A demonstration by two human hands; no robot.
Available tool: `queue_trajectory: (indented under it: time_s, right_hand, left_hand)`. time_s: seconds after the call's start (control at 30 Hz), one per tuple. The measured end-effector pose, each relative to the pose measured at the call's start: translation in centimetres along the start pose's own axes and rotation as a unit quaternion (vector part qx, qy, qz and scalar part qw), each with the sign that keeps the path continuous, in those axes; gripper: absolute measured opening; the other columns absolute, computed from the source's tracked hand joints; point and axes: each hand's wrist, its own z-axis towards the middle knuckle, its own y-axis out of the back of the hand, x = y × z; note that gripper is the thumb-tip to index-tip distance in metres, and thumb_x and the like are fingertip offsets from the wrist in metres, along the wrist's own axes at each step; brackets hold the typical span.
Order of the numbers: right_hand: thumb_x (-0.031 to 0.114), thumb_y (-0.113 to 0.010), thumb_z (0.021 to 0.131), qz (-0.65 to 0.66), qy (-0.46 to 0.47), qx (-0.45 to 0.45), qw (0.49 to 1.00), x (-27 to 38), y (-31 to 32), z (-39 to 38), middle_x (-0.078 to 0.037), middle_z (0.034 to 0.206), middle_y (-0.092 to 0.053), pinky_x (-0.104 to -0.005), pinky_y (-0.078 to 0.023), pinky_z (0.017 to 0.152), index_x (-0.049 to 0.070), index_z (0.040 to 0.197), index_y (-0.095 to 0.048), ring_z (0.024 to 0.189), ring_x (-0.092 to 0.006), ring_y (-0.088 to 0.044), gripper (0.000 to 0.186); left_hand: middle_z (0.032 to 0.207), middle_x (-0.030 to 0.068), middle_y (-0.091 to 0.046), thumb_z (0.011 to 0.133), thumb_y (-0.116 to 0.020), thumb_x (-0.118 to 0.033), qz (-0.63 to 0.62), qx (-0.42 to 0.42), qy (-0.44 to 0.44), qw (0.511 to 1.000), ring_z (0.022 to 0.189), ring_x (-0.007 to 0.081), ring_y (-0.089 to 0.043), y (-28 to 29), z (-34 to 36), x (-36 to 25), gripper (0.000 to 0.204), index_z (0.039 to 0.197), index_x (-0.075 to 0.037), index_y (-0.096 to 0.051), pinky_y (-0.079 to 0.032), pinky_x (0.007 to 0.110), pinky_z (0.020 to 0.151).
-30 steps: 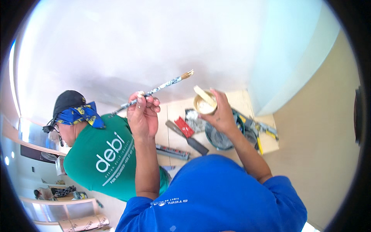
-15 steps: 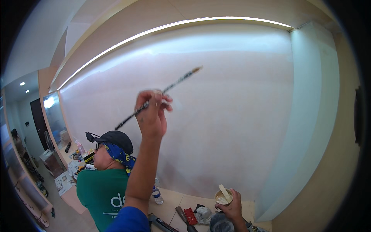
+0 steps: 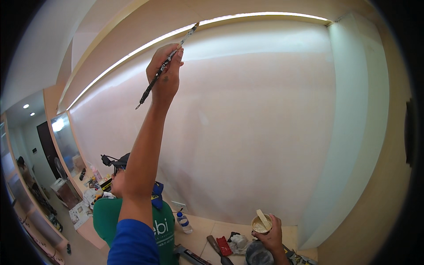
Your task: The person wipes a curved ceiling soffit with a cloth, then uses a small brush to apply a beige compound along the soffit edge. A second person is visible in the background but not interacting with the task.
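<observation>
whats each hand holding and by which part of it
Left hand: a slim, paint-spattered, dark-handled brush, by its handle. Right hand: a small, round, tan cup, around its outer side; a flat pale stick stands in it.

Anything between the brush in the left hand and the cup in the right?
Nothing visible crosses the gap between the brush in the left hand and the cup in the right hand; only wall shows behind it. At the cup itself, a flat stick covers part of the opening. The co-worker is off to the left.
</observation>
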Motion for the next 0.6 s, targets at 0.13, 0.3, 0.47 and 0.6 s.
queue_trajectory:
  time_s: [0.13, 0.3, 0.47, 0.6]
  right_hand:
    - [0.029, -0.102, 0.063, 0.005, 0.003, -0.004, 1.0, -0.6, -0.1, 0.1, -0.022, 0.139, -0.05, -0.0467, -0.048, 0.111, -0.003, 0.146, -0.046, 0.13, -0.0388, -0.056, 0.105]
    - [0.027, -0.102, 0.062, -0.007, 0.016, -0.004, 1.0, -1.1, -0.1, 0.2, -0.023, 0.138, -0.051, -0.0484, -0.048, 0.109, -0.002, 0.145, -0.047, 0.129, -0.0406, -0.056, 0.104]
    - [0.026, -0.102, 0.063, 0.01, 0.009, -0.003, 1.0, -1.6, -0.3, 0.1, -0.022, 0.139, -0.051, -0.0471, -0.049, 0.11, -0.002, 0.146, -0.047, 0.13, -0.0396, -0.057, 0.103]
    - [0.025, -0.102, 0.063, 0.014, 0.002, 0.001, 1.0, -2.0, -0.5, 0.0, -0.022, 0.139, -0.05, -0.046, -0.049, 0.11, -0.002, 0.146, -0.046, 0.131, -0.0386, -0.057, 0.104]
  left_hand:
    - [0.101, 0.0069, -0.073, 0.103, -0.071, -0.009, -0.009, -0.005, 0.038, 0.999, 0.081, 0.0101, -0.068, -1.0, 0.1, 1.0, 0.018, 0.118, 0.0, -0.072, -0.064, 0.029, 0.074]
    - [0.113, 0.0135, -0.077, 0.106, -0.064, -0.008, 0.013, 0.012, 0.036, 0.999, 0.105, 0.0187, -0.076, -1.9, 0.1, 1.8, 0.024, 0.127, 0.005, -0.066, -0.067, 0.03, 0.078]
    - [0.112, 0.0134, -0.077, 0.106, -0.064, -0.009, 0.03, 0.022, 0.021, 0.999, 0.104, 0.0187, -0.076, -2.4, 0.7, 2.9, 0.024, 0.125, 0.005, -0.067, -0.067, 0.031, 0.076]
    - [0.112, 0.0133, -0.077, 0.107, -0.064, -0.009, 0.033, 0.022, 0.013, 0.999, 0.103, 0.0186, -0.076, -2.4, 1.2, 3.0, 0.022, 0.124, 0.004, -0.067, -0.067, 0.03, 0.074]
